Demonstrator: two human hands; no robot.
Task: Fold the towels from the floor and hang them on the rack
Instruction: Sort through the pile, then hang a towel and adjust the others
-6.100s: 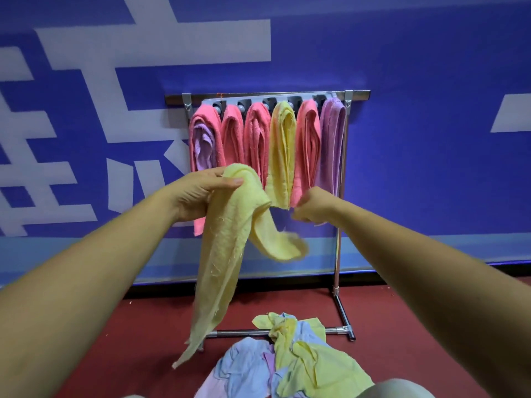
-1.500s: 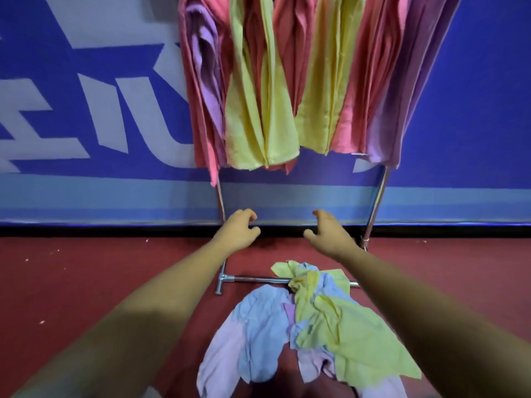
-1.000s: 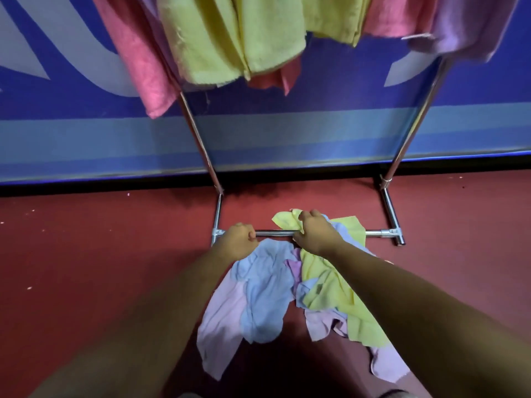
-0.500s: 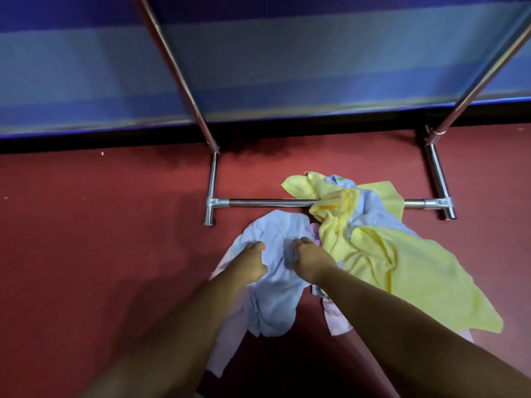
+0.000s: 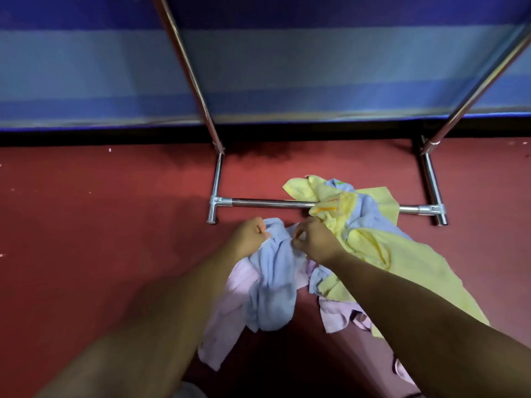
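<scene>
**Hands closed on a blue towel [image 5: 273, 282] at the foot of the rack [image 5: 188, 70]**

Both bare forearms reached forward and down over the heap of towels on the red floor [image 5: 86, 225]. The left hand [image 5: 248, 235] had its fingers curled round the far edge of the blue towel. The right hand [image 5: 314, 239] pinched the same edge just beside it, thumb against fingertips. The two hands sat close together with a bunched fold of cloth between them. The rest of the blue towel trailed back toward the person, crumpled lengthwise. It lay over a pink towel [image 5: 227, 305] that spread out beneath it on the person's left. Whether the gripped edge was clear of the floor could not be told.

On the right, a large yellow towel [image 5: 408, 262] sprawled from under the right forearm up to the rack's base crossbar [image 5: 267, 203]. Its far end lay draped across that bar. A second pale blue towel [image 5: 370, 216] was tangled in the yellow folds near the bar. Another patch of pink cloth [image 5: 336, 314] showed just beside the right forearm.

Only the rack's lower part was in view: the crossbar, two short feet and two slanting chrome uprights. It stood before a blue striped wall [image 5: 316, 67]. The hands were just short of the crossbar, not touching it.
</scene>
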